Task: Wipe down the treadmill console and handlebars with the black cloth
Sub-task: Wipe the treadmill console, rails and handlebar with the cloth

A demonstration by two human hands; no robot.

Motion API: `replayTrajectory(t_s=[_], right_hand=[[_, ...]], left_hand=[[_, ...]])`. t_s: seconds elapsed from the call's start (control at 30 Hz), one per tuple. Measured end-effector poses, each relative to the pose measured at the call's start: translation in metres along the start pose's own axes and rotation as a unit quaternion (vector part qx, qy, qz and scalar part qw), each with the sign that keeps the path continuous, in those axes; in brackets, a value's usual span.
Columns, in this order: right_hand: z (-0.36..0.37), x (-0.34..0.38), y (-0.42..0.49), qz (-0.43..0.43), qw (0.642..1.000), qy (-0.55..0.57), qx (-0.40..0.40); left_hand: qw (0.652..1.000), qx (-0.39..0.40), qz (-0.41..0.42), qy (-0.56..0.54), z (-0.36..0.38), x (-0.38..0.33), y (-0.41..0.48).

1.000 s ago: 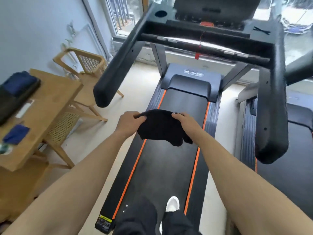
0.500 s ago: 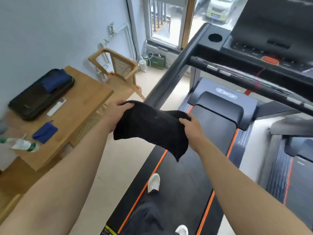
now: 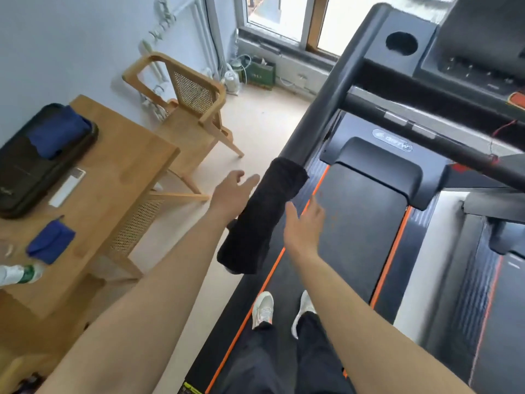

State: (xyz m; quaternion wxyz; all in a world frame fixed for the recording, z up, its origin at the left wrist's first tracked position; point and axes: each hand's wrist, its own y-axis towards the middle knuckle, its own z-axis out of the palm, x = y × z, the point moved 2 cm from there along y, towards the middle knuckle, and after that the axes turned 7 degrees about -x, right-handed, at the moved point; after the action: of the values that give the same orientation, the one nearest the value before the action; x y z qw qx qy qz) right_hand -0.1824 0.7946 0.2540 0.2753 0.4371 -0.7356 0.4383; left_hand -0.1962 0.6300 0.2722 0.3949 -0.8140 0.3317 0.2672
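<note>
While the cloth (image 3: 261, 214) drapes over the handlebar (image 3: 326, 92) end, the left hand (image 3: 231, 194) flanks its left edge and the right hand (image 3: 302, 226) its right. Fingers on both are spread, gripping nothing.

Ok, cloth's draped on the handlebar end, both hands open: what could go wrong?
The black cloth is only draped over the left handlebar end, left hand and right hand open beside it: it may slide off. It covers just the tip, so a loose grip could bunch it.

The black cloth (image 3: 261, 217) lies draped over the near end of the left handlebar (image 3: 324, 103).
</note>
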Motion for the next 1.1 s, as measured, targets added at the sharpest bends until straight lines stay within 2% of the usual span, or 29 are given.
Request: replayTrajectory(t_s=[0.07, 0.1, 0.27, 0.47, 0.6, 0.73, 0.9, 1.1], right_hand=[[0.027, -0.003, -0.007, 0.048, 0.992, 0.072, 0.094], [0.038, -0.002, -0.009, 0.074, 0.986, 0.105, 0.107], [0.06, 0.004, 0.002, 0.152, 0.963, 0.219, 0.032], [0.052, 0.04, 0.102, 0.095, 0.967, 0.235, -0.025], [0.045, 0.064, 0.168, 0.072, 0.965, 0.25, -0.037], [0.041, 0.073, 0.195, 0.061, 0.964, 0.257, -0.04], [0.044, 0.066, 0.165, 0.032, 0.971, 0.234, -0.049], [0.062, 0.021, 0.05, -0.07, 0.99, 0.115, -0.052]], left_hand=[[0.994, 0.094, -0.048, -0.026, 0.022, 0.023, -0.003], [0.992, 0.106, -0.059, -0.043, 0.027, 0.027, -0.003], [0.986, 0.134, -0.059, -0.074, 0.039, 0.008, 0.011], [0.992, 0.123, 0.016, -0.009, 0.073, -0.076, 0.08], [0.991, 0.129, 0.029, -0.029, 0.093, -0.124, 0.123], [0.989, 0.133, 0.044, -0.048, 0.099, -0.138, 0.137], [0.99, 0.117, 0.077, -0.008, 0.084, -0.104, 0.109], [0.992, 0.11, 0.059, -0.025, 0.032, 0.018, 0.011]])
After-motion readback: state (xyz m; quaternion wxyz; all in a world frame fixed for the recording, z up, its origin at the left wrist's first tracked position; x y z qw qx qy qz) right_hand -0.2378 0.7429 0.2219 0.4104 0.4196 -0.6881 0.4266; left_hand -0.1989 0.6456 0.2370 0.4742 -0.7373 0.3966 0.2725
